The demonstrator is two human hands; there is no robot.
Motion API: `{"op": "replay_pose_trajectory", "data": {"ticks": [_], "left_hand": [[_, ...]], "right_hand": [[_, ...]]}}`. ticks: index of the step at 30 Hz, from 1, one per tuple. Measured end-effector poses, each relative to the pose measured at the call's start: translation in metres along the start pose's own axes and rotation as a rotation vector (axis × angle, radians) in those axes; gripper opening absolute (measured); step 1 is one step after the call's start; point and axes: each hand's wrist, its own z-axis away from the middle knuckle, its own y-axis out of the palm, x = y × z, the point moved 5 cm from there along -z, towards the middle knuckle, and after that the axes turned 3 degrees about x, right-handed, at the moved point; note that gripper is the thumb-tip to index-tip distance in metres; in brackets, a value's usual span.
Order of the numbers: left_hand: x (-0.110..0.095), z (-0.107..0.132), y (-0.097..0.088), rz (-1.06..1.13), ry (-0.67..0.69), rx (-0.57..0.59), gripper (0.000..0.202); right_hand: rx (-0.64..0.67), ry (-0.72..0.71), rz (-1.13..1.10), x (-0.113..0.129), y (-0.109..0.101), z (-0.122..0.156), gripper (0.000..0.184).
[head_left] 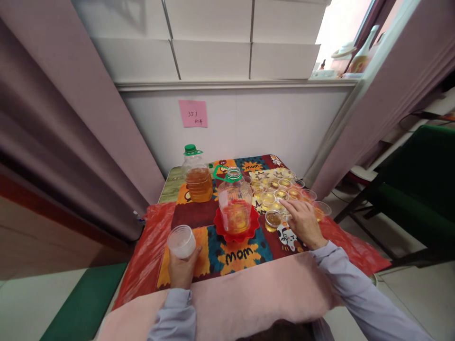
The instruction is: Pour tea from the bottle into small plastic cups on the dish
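My left hand (183, 270) is wrapped round a stack of clear plastic cups (181, 242) at the table's front left. On the right, my right hand (304, 220) reaches over a group of clear plastic cups (268, 199) with yellow liquid in them. Its fingertips close on the rim of one cup at the group's near side; the hand partly hides that cup. Close to those fingers stands a single cup (273, 219) of darker amber liquid. Between my hands an uncapped clear jug (235, 201) with a green handle holds some yellow liquid and sits in a red scalloped dish (222, 229).
A second jug (199, 184), capped in green and partly full of amber liquid, stands at the back left. A patterned mat (188, 215) covers the table, with red plastic sheeting (152, 237) at its sides. Behind is a white wall with a pink note (193, 113); a green chair (419, 175) stands right.
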Motion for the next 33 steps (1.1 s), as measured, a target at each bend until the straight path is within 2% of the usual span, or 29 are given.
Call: {"op": "replay_pose_trajectory", "data": {"ticks": [12,17,20,23,26,29,31,33], "left_hand": [[-0.001,0.0,-0.001,-0.001,-0.001,-0.007,0.09],[-0.002,0.002,-0.001,0.019,-0.008,-0.001,0.091],[-0.004,0.002,-0.002,0.006,0.001,-0.016,0.089],[-0.007,0.002,-0.004,-0.004,0.041,-0.046,0.085],[-0.012,0.008,-0.003,-0.015,0.085,-0.068,0.083],[-0.025,0.022,0.006,-0.036,0.15,-0.017,0.074],[-0.038,0.035,0.016,-0.056,0.247,0.064,0.067],[-0.05,0.047,0.027,-0.073,0.333,0.128,0.063]], "right_hand": [[0.0,-0.114,0.048,0.014,-0.007,-0.005,0.059],[0.061,-0.157,0.065,0.021,-0.006,-0.004,0.058],[0.079,-0.156,0.062,0.024,-0.006,-0.003,0.061],[0.044,-0.109,0.014,0.024,-0.01,-0.001,0.061],[-0.084,0.048,-0.16,0.024,-0.023,0.0,0.059],[-0.247,0.262,-0.496,0.034,-0.042,0.002,0.073],[-0.292,0.332,-0.772,0.053,-0.054,0.0,0.081],[-0.284,0.325,-0.992,0.081,-0.065,-0.003,0.078]]}}
